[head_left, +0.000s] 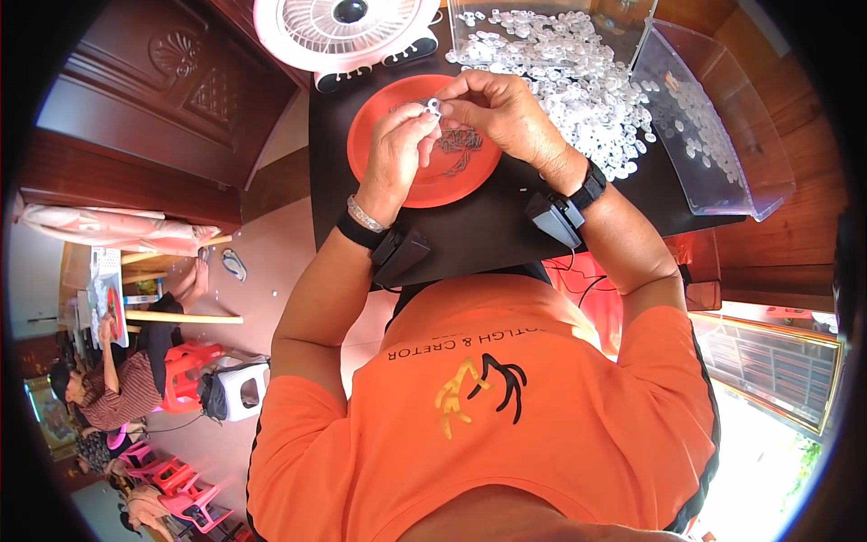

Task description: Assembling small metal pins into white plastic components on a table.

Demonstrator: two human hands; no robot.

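Over a round orange-red plate (375, 179), both of my hands come together at the fingertips. My left hand (397, 154) is closed in a pinch on a small white plastic piece (434, 107) with a round opening. From the other side, the thumb and forefinger of my right hand (510, 113) close on the same piece; anything smaller between these fingertips is hidden. Thin grey metal pins (462, 141) lie loose in the plate under my hands. Right of the plate spreads a heap of white oval plastic pieces (591, 108).
A pink and white fan (348, 36) stands at the dark table's (461, 244) far left. At the right edge sits a clear plastic bin (763, 194) holding more white pieces. Farther left, a person (126, 388) sits at another table near stacked red stools (191, 366).
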